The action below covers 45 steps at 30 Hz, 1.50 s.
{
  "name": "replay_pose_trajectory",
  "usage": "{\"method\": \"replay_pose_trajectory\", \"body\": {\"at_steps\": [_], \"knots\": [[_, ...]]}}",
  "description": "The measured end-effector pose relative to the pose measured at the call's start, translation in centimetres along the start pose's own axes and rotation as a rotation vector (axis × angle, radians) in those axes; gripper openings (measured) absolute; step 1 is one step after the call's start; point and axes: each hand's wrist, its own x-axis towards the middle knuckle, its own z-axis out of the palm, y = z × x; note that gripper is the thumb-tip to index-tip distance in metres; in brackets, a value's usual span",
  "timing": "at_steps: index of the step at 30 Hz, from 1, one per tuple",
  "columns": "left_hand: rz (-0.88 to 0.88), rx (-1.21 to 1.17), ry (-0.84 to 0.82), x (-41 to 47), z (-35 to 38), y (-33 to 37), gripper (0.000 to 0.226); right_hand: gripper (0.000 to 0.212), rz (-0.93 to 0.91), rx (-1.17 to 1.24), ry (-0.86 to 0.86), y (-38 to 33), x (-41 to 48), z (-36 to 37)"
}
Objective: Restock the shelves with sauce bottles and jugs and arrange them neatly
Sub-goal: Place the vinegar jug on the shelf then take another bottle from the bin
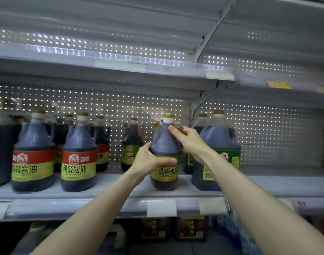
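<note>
Head view: the rice vinegar jug (164, 142) stands on the middle shelf (102, 195), near its front edge, base on the shelf surface as far as can be told. Open shelf room lies to its left, btwn it and the red-label soy sauce jug (78, 155). A second rice vinegar jug (131, 142) sits farther back in that gap. To the right things are tight: the big green-label jug (220, 142) is just beside it. There is clear headroom from the cap up to the upper shelf (120, 69).

The left hand (148, 159) grips the body's left side, fingers curled round it, thumb laid across the front at the label's top edge. The right hand (187, 138) holds the upper right side by the handle, fingers curled, w/ one fingertip on the shoulder just under the cap.

The jug is upright, long axis vertical, cap up, yellow-green label facing the camera.
</note>
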Motion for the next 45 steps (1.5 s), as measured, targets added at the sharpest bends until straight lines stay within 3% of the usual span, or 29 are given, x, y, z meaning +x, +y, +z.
{"method": "replay_pose_trajectory", "body": {"at_steps": [6,10,15,21,27,31,38,45], "knots": [[-0.017,-0.013,0.003,0.6,1.4,-0.7,0.065,0.027,0.024,0.007,-0.031,1.8,1.4,-0.8],[-0.036,-0.013,0.013,0.8,1.9,-0.9,0.08,0.028,0.051,0.013,-0.067,2.9,2.2,-1.4],[-0.064,-0.076,0.027,0.8,2.1,-1.7,0.067,0.064,0.079,0.016,-0.041,4.6,1.9,-0.9],[-0.035,-0.162,-0.014,-0.2,1.7,-2.8,0.075,0.039,0.107,0.118,-0.001,6.7,-0.3,-0.2],[-0.069,-0.144,-0.031,-1.4,1.3,-3.6,0.044,0.049,0.137,0.133,0.009,8.5,-2.8,0.8],[-0.106,-0.144,-0.041,-1.6,1.2,-3.6,0.04,0.049,0.143,0.094,0.015,9.0,-3.2,0.9],[-0.114,-0.115,-0.088,-1.4,0.9,-4.0,0.048,0.029,0.168,0.125,-0.027,8.9,-3.5,1.0],[-0.1,-0.086,-0.1,-1.8,1.0,-3.7,0.042,0.042,0.154,0.074,-0.008,9.6,-3.4,1.1]]}}
